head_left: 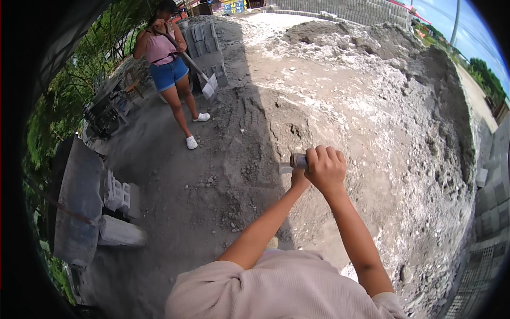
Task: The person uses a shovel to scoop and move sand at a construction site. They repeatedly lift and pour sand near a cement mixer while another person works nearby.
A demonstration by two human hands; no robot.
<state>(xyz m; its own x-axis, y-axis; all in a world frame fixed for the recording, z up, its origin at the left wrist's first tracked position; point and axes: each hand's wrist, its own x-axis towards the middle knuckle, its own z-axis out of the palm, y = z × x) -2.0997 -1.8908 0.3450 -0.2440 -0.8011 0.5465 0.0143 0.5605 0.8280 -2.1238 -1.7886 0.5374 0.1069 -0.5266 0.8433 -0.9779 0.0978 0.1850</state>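
My right hand (325,166) is closed round the end of a shovel's handle (299,161), a short dark grip that sticks out to the left of the knuckles. Below and partly behind it, my left hand (300,179) is at the same tool, its fingers mostly hidden. Just left of the grip shows a small pale grey part of the shovel (285,168); the rest is out of sight behind my hands. Both arms stretch forward over a mound of grey sand and gravel (313,125), half in shade and half in sun.
At the back left, a person (166,53) stands holding another shovel (210,85) by stacked hollow blocks (204,40). A wheelbarrow-like metal tray (79,204) tilts at the left, near concrete blocks (119,194) and a pale cylinder (122,232). More blocks (494,196) line the right.
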